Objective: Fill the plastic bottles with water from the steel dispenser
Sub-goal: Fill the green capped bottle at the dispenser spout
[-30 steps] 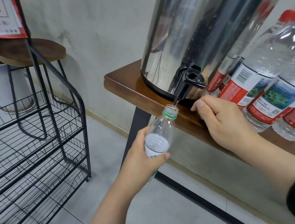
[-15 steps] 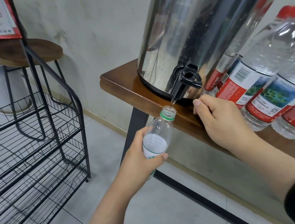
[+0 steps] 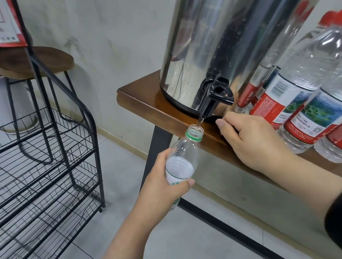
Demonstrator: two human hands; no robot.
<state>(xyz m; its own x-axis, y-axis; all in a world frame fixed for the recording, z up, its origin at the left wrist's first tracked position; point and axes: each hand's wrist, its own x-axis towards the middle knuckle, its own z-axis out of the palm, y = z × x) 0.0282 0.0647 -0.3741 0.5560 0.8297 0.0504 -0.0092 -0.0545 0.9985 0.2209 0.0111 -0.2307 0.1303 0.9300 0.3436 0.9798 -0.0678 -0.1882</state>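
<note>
One steel dispenser (image 3: 230, 34) stands on one wooden table (image 3: 141, 97), its single black tap (image 3: 214, 99) overhanging the front edge. One small clear bottle (image 3: 185, 154) with a green neck ring, uncapped, is gripped around its white label by the left hand (image 3: 162, 183); its mouth sits directly under the tap, tilted toward 1 o'clock, with a thin stream entering. The right hand (image 3: 252, 137) rests on the table edge at 3 o'clock of the bottle mouth, fingers curled; whether it holds anything cannot be told. At least three red-labelled bottles (image 3: 298, 99) crowd the table at 3 o'clock of the dispenser. One black wire rack (image 3: 41, 160) and one wooden stool (image 3: 32, 62) stand at 9 o'clock, with bare tiled floor (image 3: 116, 174) between rack and table.
</note>
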